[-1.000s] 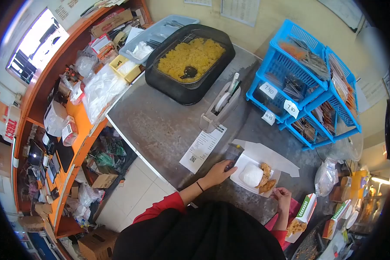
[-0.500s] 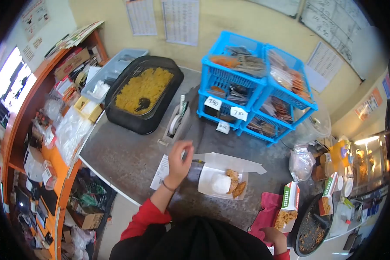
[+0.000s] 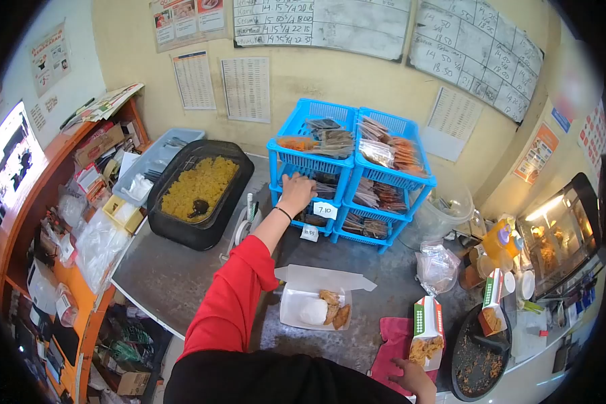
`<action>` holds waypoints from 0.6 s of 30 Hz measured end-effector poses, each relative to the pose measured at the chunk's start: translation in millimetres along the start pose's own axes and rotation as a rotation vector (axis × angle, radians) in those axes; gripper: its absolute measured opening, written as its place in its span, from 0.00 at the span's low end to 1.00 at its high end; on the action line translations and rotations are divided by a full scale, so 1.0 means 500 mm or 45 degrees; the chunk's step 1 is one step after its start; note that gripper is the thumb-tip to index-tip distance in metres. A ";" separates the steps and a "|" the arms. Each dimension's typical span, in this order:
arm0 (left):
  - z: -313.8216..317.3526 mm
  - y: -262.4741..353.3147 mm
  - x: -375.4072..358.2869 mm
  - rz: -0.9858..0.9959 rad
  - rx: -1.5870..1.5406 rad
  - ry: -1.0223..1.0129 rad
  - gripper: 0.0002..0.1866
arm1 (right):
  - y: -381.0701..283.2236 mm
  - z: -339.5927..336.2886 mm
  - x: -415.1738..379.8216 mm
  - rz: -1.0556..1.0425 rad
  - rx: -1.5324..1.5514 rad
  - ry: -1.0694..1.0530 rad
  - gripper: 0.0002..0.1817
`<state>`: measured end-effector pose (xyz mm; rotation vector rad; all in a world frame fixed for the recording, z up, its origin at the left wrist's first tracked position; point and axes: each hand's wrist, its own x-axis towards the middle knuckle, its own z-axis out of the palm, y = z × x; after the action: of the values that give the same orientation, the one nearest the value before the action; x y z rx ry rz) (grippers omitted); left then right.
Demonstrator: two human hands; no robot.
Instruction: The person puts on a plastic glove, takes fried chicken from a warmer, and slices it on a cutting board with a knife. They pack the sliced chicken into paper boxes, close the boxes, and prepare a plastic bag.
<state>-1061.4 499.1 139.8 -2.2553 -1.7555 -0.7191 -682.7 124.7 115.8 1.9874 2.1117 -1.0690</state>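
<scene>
My left hand reaches forward, fingers bent but apart, into the middle level of the left blue basket stack. It covers part of the basket's front and the packets behind. Low at the right, my right hand has its fingers spread and holds nothing. Just above it, an upright green, white and red food box with fried pieces at its opening stands over a pink cloth. In front of me an unfolded white carton contains a white rice mound and fried chicken pieces.
A black pan of yellow rice sits at the left, with a tape dispenser beside it. The right blue basket stack carries several sachets. Rightward are a bagged bundle, a dark crumb-strewn pan and another food box.
My left hand has moved forward from above the counter to the blue basket, its arm now stretched out. My right hand's fingers have spread near the food box. The camera view has tilted up.
</scene>
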 end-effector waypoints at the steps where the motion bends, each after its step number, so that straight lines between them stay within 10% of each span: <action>1: 0.007 -0.003 0.003 0.007 0.009 0.034 0.10 | 0.001 -0.005 -0.004 0.031 -0.005 0.005 0.28; 18: -0.040 -0.003 0.017 0.257 0.011 0.017 0.03 | -0.053 -0.077 0.052 -0.206 -0.138 0.028 0.28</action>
<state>-1066.4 498.0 161.1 -2.3709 -1.4936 -0.6815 -695.2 168.2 144.1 1.8162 2.3216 -0.9349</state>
